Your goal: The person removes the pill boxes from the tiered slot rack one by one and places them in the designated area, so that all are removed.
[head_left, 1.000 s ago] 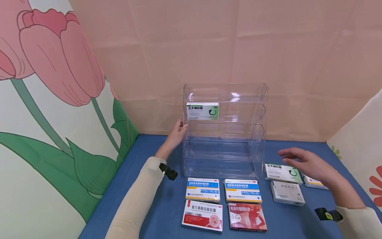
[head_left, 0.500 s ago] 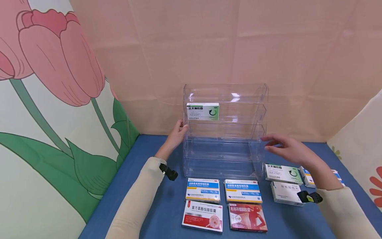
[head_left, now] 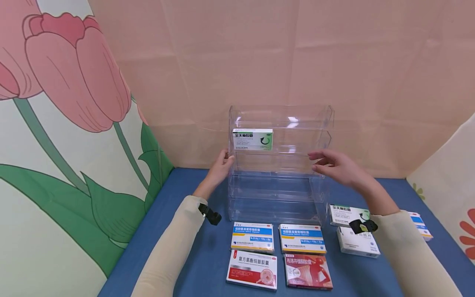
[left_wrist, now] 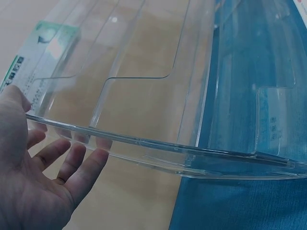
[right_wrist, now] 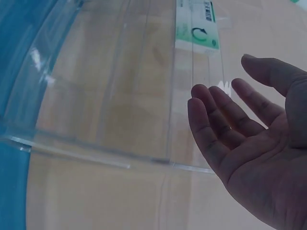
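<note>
A clear plastic tiered display rack (head_left: pixel 274 187) stands on the blue cloth. My left hand (head_left: pixel 219 168) holds its left side, the thumb at the front and the fingers along the side wall in the left wrist view. One white-and-green medicine box (head_left: pixel 253 139) stands at the left end of an upper tier. My right hand (head_left: pixel 339 167) is at the rack's right side with nothing in it. Its fingers are loosely bent and spread from the thumb (right_wrist: pixel 268 72) in the right wrist view. Whether it touches the rack is unclear.
Two blue-and-white boxes (head_left: pixel 252 237), a red-and-white box (head_left: pixel 252 270) and a red box (head_left: pixel 309 271) lie before the rack. On the right are another green-and-white box (head_left: pixel 345 215), a white box (head_left: pixel 356 243) and a blue-and-white box (head_left: pixel 419 226), partly behind the right sleeve.
My right hand has moved left and up from above the boxes on the right to the rack's right side. The left hand keeps its place on the rack.
</note>
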Demonstrator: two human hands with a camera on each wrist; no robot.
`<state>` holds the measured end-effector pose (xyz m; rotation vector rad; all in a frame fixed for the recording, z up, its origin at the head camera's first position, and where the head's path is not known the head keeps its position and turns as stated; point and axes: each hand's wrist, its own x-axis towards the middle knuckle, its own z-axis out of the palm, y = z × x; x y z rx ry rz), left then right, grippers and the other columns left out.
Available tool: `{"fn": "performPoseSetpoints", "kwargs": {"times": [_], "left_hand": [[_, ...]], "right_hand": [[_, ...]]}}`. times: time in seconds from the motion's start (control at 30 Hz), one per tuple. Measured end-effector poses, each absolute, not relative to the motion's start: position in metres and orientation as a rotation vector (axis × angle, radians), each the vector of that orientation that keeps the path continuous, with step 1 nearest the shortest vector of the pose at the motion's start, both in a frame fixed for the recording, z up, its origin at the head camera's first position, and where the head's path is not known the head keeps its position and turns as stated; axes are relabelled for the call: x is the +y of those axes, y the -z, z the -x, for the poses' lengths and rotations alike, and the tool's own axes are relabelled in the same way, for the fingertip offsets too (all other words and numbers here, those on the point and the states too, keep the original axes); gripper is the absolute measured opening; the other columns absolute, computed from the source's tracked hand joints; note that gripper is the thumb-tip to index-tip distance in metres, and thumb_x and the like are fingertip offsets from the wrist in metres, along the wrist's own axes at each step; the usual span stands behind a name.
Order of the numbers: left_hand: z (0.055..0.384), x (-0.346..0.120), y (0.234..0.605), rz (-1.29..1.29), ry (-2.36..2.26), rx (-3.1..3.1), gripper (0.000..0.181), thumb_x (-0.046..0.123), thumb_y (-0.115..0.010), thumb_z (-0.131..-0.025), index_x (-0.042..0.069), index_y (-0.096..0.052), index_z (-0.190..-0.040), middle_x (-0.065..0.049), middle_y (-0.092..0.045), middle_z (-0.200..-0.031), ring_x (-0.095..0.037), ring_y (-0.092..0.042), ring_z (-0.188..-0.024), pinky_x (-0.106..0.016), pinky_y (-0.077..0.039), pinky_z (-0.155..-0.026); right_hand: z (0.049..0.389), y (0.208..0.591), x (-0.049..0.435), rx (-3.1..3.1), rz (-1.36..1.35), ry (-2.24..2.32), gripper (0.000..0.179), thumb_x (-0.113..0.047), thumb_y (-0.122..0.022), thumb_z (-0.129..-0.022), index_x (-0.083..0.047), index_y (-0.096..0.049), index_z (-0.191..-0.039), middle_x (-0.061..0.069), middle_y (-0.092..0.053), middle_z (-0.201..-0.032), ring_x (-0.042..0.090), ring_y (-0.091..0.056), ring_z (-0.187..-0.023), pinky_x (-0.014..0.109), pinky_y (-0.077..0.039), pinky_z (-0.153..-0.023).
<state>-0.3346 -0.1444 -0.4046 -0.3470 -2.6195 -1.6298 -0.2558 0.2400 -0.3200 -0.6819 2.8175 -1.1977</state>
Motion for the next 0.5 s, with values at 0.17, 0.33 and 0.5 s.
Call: {"fn": "performPoseSetpoints", "kwargs": {"times": [0.17, 0.33, 0.5], "left_hand": [[0.334, -0.146, 0.405, 0.332, 1.627, -2.623, 0.045, 0.037, -0.042, -0.108, 0.014, -0.039, -0.147, -0.016, -0.048, -0.129, -0.031, -0.055, -0.105, -0.041, -0.05, -0.077], [0.335, -0.146, 0.405, 0.33, 1.641, -2.624, 0.046, 0.038, -0.042, -0.107, 0.015, -0.038, -0.147, -0.017, -0.048, -0.132, -0.033, -0.056, -0.111, -0.044, -0.052, -0.08], [0.334, -0.146, 0.405, 0.332, 1.642, -2.623, 0.046, 0.039, -0.042, -0.107, 0.015, -0.038, -0.147, -0.016, -0.048, -0.131, -0.033, -0.055, -0.111, -0.044, -0.052, -0.081]], "right_hand": [[0.265, 0.309, 0.222, 2.802, 0.704, 1.216, 0.046, -0.023, -0.064, -0.101, -0.007, -0.053, -0.143, 0.019, -0.058, -0.139, 0.037, -0.059, -0.121, 0.056, -0.052, -0.094], [0.275, 0.301, 0.205, 2.801, 0.702, 1.228, 0.051, -0.024, -0.064, -0.1, -0.008, -0.05, -0.146, 0.019, -0.057, -0.141, 0.037, -0.058, -0.122, 0.055, -0.051, -0.097], [0.285, 0.297, 0.192, 2.784, 0.652, 1.274, 0.051, -0.026, -0.065, -0.1, -0.011, -0.051, -0.146, 0.017, -0.057, -0.142, 0.035, -0.058, -0.124, 0.054, -0.049, -0.1]]}}
